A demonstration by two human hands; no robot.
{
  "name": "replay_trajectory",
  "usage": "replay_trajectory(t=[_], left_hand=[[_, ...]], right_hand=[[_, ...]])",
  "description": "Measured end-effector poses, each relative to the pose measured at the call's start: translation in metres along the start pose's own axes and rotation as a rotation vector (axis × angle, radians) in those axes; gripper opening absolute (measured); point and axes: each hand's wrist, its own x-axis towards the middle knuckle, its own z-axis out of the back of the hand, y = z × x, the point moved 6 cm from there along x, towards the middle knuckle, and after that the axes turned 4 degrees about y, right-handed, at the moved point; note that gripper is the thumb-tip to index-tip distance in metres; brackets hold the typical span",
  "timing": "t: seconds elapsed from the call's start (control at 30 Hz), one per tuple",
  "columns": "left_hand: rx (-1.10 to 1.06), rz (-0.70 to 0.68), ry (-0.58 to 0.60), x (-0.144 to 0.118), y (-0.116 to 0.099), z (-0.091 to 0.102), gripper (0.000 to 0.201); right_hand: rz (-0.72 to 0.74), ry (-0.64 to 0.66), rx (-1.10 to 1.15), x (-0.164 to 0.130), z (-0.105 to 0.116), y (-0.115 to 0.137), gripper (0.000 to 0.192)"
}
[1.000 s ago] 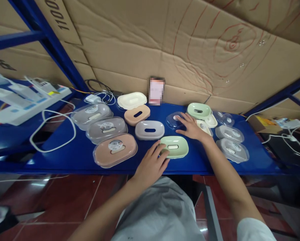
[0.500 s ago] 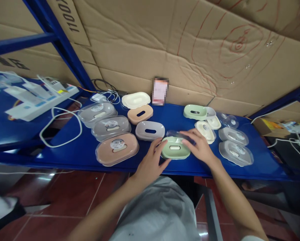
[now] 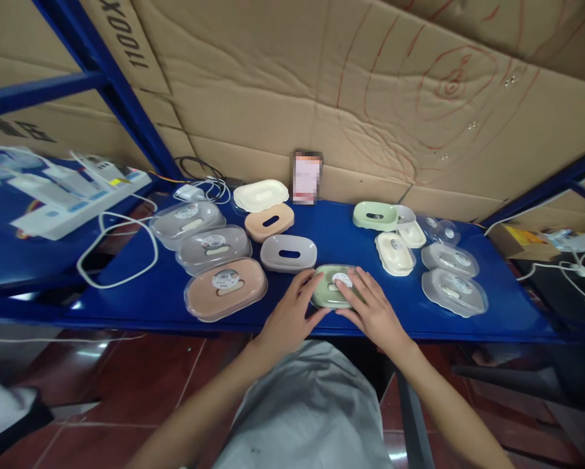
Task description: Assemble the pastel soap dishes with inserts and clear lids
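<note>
A green soap dish (image 3: pixel 326 296) lies at the front of the blue table, a clear lid (image 3: pixel 341 280) with a round white label over it. Around the dish's left end curl the thumb and fingers of my left hand (image 3: pixel 290 309), closed on it. My right hand (image 3: pixel 374 306) grips the lid at the right end, its fingers lying across the top and its thumb at the front edge. These fingers hide the dish's right side. Just behind my left hand is a pale grey soap dish (image 3: pixel 302 260) without a lid.
At left sit lidded soap dishes, one pink (image 3: pixel 207 293) and two grey (image 3: pixel 214 251). Behind are a peach dish (image 3: pixel 256 228) and a cream piece (image 3: pixel 258 195). A phone (image 3: pixel 306 177) leans on the cardboard. Cream, green and clear pieces (image 3: pixel 451 293) stand right; a power strip (image 3: pixel 77 208) lies far left.
The clear lid, tilted behind the green dish earlier, has come down over it. My right hand has moved left and forward onto the lid. My left hand stays at the dish's left end.
</note>
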Motion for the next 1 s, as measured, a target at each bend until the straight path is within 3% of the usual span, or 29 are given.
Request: replay_trajectory(t=[0.17,0.3,0.37,0.47,0.6,0.77,1.0], left_hand=[[0.133,-0.062,-0.029,-0.006,-0.015,0.015,0.07],[0.445,-0.129,-0.282,-0.037,-0.025,0.064,0.063],[0.597,-0.067,-0.38,-0.057,-0.016,0.088,0.062],[0.746,0.052,-0.392,-0.077,0.007,0.106,0.058],[0.696,0.031,-0.329,-0.087,0.03,0.112,0.045],[0.567,-0.015,-0.322,-0.082,0.042,0.117,0.033],[0.685,-0.104,-0.373,-0.081,0.026,0.098,0.038]], right_hand=[[-0.02,0.011,0.102,-0.008,0.005,-0.004,0.085],[-0.128,-0.169,0.116,-0.037,0.031,-0.022,0.083],[-0.229,-0.255,0.071,-0.063,0.046,-0.033,0.081],[-0.337,-0.258,-0.023,-0.103,0.057,-0.043,0.077],[-0.42,-0.192,-0.102,-0.153,0.06,-0.055,0.073],[-0.495,-0.196,-0.196,-0.195,0.069,-0.085,0.065],[-0.598,-0.208,-0.291,-0.214,0.073,-0.123,0.062]])
